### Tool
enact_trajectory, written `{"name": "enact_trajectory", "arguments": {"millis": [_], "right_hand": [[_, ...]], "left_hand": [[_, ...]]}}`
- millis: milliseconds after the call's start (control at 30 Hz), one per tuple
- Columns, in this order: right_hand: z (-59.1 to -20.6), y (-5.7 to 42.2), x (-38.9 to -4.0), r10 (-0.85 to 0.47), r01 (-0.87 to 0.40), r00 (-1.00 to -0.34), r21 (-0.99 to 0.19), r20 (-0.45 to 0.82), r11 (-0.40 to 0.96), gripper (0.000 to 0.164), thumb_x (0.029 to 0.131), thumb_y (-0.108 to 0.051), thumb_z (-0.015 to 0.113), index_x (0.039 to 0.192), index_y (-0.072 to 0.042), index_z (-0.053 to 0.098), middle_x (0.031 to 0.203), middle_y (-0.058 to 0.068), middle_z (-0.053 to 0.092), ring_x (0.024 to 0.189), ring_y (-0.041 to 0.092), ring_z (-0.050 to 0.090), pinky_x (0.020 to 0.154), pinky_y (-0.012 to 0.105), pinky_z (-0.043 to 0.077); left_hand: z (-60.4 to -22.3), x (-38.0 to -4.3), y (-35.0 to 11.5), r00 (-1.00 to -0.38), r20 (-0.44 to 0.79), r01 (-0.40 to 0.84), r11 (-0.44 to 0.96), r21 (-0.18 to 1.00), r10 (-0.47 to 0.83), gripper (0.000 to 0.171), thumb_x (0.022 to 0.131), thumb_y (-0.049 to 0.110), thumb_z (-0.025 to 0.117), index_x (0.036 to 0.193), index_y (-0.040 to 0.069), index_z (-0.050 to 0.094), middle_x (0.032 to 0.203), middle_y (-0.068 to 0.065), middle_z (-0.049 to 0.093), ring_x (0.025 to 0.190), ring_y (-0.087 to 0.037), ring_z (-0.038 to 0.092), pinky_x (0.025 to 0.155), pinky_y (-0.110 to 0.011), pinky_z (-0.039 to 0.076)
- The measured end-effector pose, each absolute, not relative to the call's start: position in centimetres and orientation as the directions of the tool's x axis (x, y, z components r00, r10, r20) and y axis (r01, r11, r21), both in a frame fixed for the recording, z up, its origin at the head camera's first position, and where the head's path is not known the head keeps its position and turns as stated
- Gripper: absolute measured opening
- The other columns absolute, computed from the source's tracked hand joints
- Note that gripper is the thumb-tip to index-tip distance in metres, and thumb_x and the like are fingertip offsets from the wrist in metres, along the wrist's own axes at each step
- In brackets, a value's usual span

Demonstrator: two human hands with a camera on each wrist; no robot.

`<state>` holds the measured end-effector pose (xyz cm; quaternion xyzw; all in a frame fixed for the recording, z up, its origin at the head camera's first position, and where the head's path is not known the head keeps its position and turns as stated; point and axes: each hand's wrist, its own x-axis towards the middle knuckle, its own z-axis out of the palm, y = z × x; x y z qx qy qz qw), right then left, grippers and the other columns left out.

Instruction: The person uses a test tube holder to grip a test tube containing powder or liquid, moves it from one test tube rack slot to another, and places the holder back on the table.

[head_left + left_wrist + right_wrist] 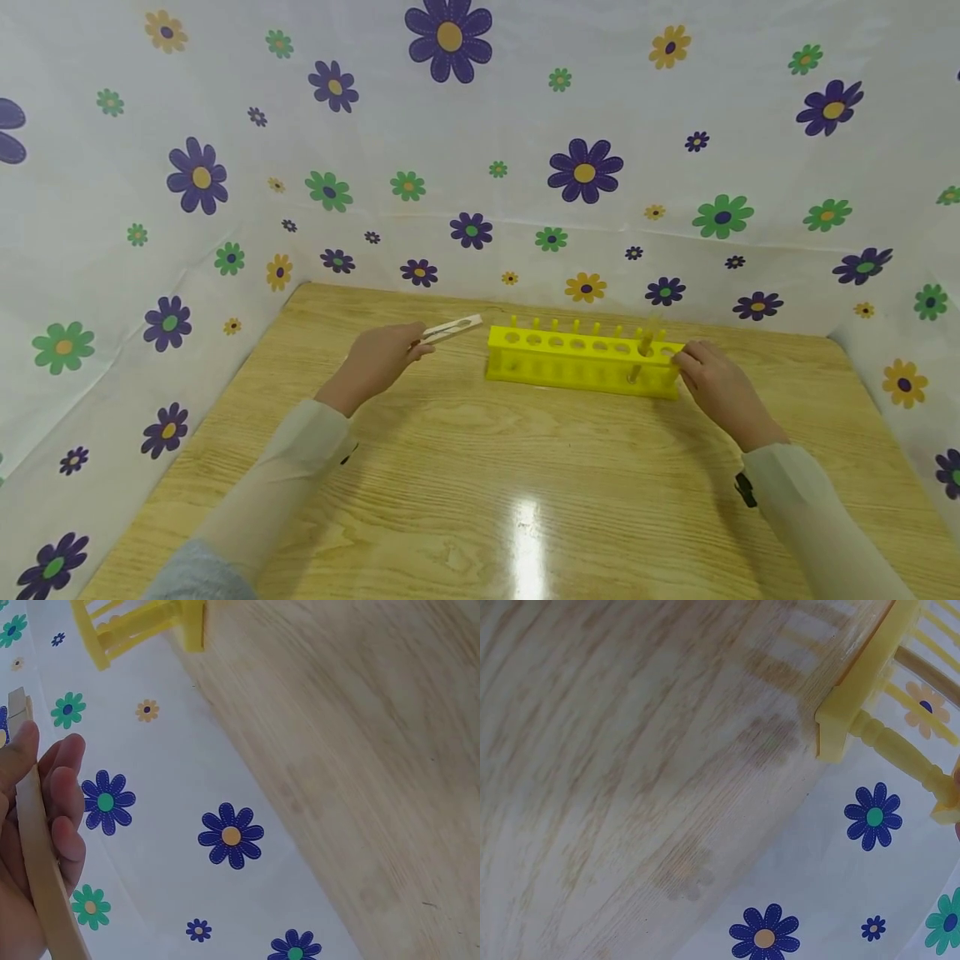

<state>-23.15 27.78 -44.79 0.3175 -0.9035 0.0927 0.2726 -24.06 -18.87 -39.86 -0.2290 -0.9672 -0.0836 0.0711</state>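
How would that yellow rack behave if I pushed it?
The yellow rack looks stiff and probably light, judging by its straight, open frame. It would likely slide on the glossy table, but with its narrow base might tip if pushed high.

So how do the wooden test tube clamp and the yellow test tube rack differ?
The test tube clamp is pale wood; the test tube rack is bright yellow. The clamp is slim and short, the rack longer and bulkier. The clamp is held in the left hand, while the rack stands on the table. Both have a hand on them, the right hand at the rack's end.
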Motion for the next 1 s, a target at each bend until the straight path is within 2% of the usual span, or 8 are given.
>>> {"name": "enact_trajectory", "arguments": {"millis": [367,733,1000], "right_hand": [[-44.8,27.8,-23.0,-0.518,-0.615,-0.664,0.001,0.539,0.789,0.022,0.070,0.013,0.073,0.086,0.001,0.063,0.080,0.009,0.056,0.077,0.023,0.054,0.069,0.037,0.053],[-45.2,27.8,-23.3,-0.515,-0.619,-0.648,0.007,0.561,0.785,0.023,0.069,0.013,0.074,0.085,0.001,0.064,0.080,0.011,0.057,0.077,0.025,0.057,0.070,0.039,0.054],[-45.1,27.7,-23.0,-0.506,-0.607,-0.665,-0.004,0.549,0.794,0.021,0.070,0.013,0.072,0.085,0.000,0.064,0.080,0.010,0.057,0.076,0.024,0.056,0.070,0.039,0.054]], "left_hand": [[-39.3,-24.6,-16.7,-0.874,0.181,0.474,0.873,0.117,0.451,0.022,0.092,0.032,0.057,0.083,0.012,0.051,0.066,0.002,0.055,0.053,-0.011,0.039,0.050,-0.023,0.028],[-38.7,-25.4,-14.5,-0.876,0.127,0.480,0.865,0.144,0.465,0.026,0.095,0.032,0.053,0.078,0.013,0.049,0.067,0.000,0.058,0.052,-0.011,0.038,0.049,-0.023,0.026],[-38.5,-25.9,-13.0,-0.870,0.116,0.492,0.858,0.150,0.479,0.029,0.095,0.033,0.053,0.074,0.014,0.046,0.061,0.001,0.045,0.053,-0.010,0.034,0.049,-0.023,0.024]]}}
